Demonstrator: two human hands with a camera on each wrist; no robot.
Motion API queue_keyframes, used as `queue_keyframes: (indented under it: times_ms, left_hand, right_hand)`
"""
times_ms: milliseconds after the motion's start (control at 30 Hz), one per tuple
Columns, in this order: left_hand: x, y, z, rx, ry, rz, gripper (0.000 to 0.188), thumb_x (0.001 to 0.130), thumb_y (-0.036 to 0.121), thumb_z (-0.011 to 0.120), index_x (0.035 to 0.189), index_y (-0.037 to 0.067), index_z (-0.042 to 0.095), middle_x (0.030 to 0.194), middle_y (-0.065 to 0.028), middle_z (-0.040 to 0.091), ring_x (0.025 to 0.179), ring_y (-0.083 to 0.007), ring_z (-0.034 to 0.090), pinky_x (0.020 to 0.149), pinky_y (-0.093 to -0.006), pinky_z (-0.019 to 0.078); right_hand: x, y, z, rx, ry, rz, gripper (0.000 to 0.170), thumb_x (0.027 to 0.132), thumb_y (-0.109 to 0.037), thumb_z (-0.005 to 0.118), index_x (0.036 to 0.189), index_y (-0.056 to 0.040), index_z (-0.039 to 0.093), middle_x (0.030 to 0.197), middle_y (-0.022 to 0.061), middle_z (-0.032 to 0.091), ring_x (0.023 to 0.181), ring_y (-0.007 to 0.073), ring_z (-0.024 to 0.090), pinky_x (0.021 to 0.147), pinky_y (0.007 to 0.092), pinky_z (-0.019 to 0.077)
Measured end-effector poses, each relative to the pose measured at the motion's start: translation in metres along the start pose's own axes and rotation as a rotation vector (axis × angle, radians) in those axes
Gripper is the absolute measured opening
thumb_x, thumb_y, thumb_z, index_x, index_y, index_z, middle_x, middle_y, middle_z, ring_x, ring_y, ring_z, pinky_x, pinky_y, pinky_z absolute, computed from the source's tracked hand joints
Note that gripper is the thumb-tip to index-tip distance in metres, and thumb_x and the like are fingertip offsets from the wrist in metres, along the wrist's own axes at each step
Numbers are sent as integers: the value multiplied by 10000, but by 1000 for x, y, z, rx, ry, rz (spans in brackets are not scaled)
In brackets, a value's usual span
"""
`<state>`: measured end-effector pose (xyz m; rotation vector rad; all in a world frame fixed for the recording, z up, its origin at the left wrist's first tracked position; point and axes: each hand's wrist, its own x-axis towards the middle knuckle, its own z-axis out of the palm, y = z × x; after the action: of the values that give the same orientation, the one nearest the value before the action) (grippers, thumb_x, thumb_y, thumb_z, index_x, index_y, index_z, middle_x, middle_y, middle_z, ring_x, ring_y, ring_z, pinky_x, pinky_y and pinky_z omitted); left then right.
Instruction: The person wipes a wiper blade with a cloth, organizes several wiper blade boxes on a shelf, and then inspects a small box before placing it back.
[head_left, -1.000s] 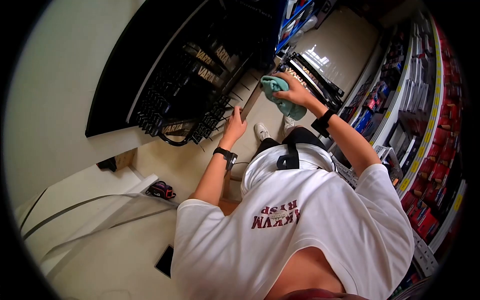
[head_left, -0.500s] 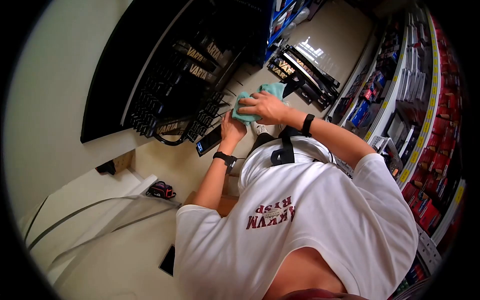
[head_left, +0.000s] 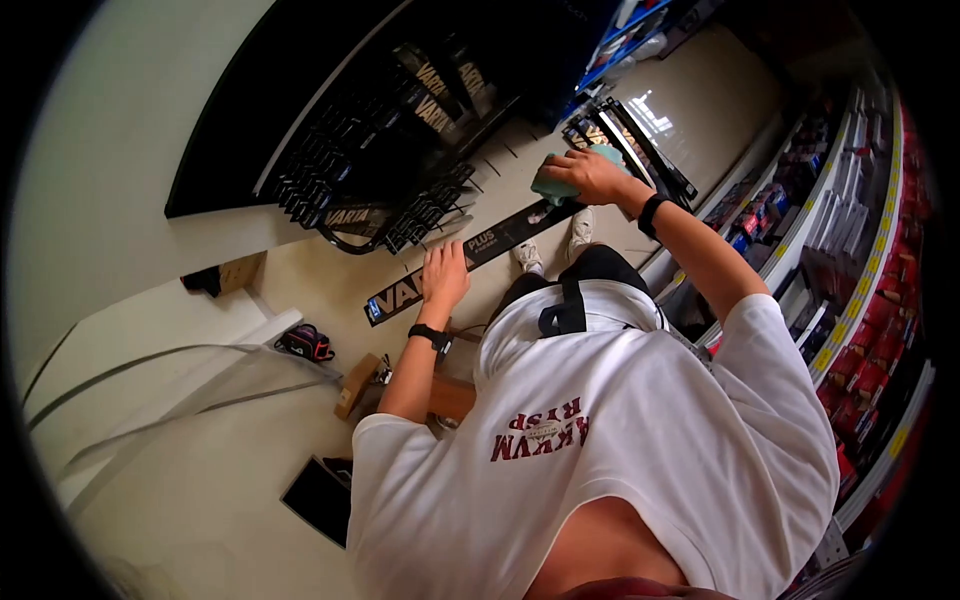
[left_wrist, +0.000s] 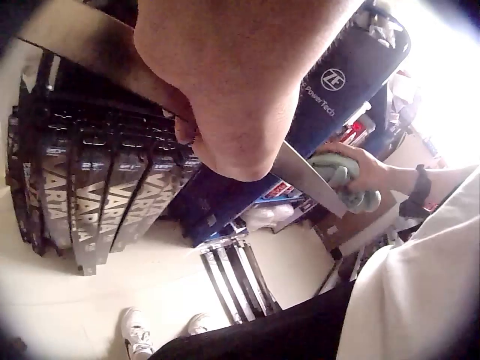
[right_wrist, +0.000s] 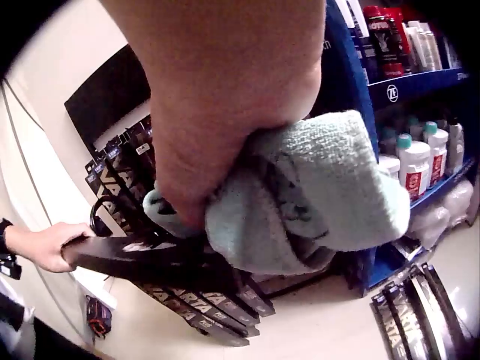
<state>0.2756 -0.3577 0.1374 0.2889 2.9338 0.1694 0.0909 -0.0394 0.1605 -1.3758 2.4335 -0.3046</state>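
A long dark VARTA package (head_left: pixel 500 240) lies slantwise in front of the body in the head view. My left hand (head_left: pixel 445 275) grips it near its lower left end. At its upper right end, my right hand (head_left: pixel 590 178) holds a pale green cloth (head_left: pixel 553 182) against it. In the right wrist view the bunched cloth (right_wrist: pixel 307 195) hangs from the right hand (right_wrist: pixel 217 112) over the package (right_wrist: pixel 135 255). The left wrist view shows the left hand (left_wrist: pixel 232 120) around the package, its fingertips mostly hidden, and the cloth (left_wrist: pixel 341 176) at the far end.
A black rack (head_left: pixel 430 215) with hooks and hanging VARTA packages stands at the left. More packages (head_left: pixel 645 150) lie on the floor ahead. Stocked shelves (head_left: pixel 850 220) run along the right. Blue shelving (right_wrist: pixel 420 82) holds bottles. A dark flat panel (head_left: pixel 318 498) lies at lower left.
The package has turned so its printed VARTA face shows to the head view. The right hand with the cloth has moved away from the left hand, toward the package's upper right end.
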Motion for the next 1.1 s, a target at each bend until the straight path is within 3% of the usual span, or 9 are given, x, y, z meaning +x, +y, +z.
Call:
queue_keyframes:
  times_ms: [100, 200, 267, 467, 633, 733, 833, 967, 1100]
  left_hand:
    - [-26, -11, 6, 18, -92, -55, 489, 734, 147, 748, 1147, 68, 498, 1051, -94, 565, 1018, -275, 552, 898, -397, 424]
    - [-46, -20, 11, 32, -50, -79, 485, 740, 133, 741, 1162, 69, 511, 1016, -82, 562, 974, -259, 564, 874, -376, 425]
    - [-55, -25, 16, 46, -28, -79, 488, 757, 118, 746, 1188, 43, 530, 1053, -107, 563, 1017, -278, 545, 888, -390, 418]
    - [-64, -23, 23, 146, 14, -110, 384, 782, 76, 669, 1150, 67, 562, 999, -68, 559, 974, -222, 543, 824, -346, 409]
    - [-63, -23, 12, 215, 9, -102, 314, 825, 72, 601, 1138, 67, 577, 957, -59, 568, 931, -208, 552, 816, -337, 415]
    - [-58, -23, 17, 197, 114, -103, 326, 820, 94, 609, 1143, 74, 578, 961, -57, 569, 934, -207, 552, 817, -335, 413]
    - [-53, -23, 14, 200, 28, -113, 337, 810, 109, 605, 1145, 82, 579, 970, -48, 571, 938, -200, 551, 812, -329, 411]
    - [-45, -24, 12, 202, 45, -90, 346, 799, 104, 599, 1143, 76, 577, 959, -46, 573, 936, -198, 550, 810, -328, 411]
    - [-24, -18, 13, 211, 100, -7, 361, 794, 111, 595, 1152, 65, 577, 933, -48, 587, 902, -198, 569, 804, -334, 417]
  right_hand:
    - [26, 3, 15, 27, 45, 89, 830, 709, -130, 739, 1425, -26, 334, 1384, 172, 477, 1180, 332, 558, 1008, 427, 433]
    - [58, -3, 23, 50, 95, 99, 798, 702, -142, 740, 1399, -31, 367, 1404, 202, 455, 1118, 374, 577, 945, 426, 475]
    - [84, -17, 17, -6, 108, -43, 681, 706, -154, 760, 1303, -46, 449, 1295, 152, 523, 1169, 345, 530, 992, 424, 443]
    - [162, -49, 28, -177, -43, -227, 723, 720, -176, 782, 1357, -109, 446, 1379, 66, 509, 1217, 283, 513, 1029, 417, 403]
    - [202, -66, 58, -422, -31, -213, 704, 764, -164, 748, 1396, -148, 437, 1435, 32, 443, 1294, 255, 410, 999, 401, 392]
    - [202, -60, 84, -358, -48, -311, 625, 793, -61, 668, 1378, -169, 477, 1392, 71, 456, 1222, 300, 473, 967, 421, 456]
    - [192, -62, 84, -131, -54, -266, 603, 793, -13, 620, 1363, -168, 496, 1363, 104, 461, 1200, 330, 488, 966, 441, 466]
    - [180, -64, 70, -104, 2, -232, 551, 789, -21, 603, 1326, -115, 524, 1354, 120, 478, 1196, 333, 490, 968, 450, 451]
    - [157, -66, 49, 329, -23, -374, 540, 763, -119, 678, 1277, -27, 545, 1265, 192, 574, 1164, 376, 536, 1004, 435, 438]
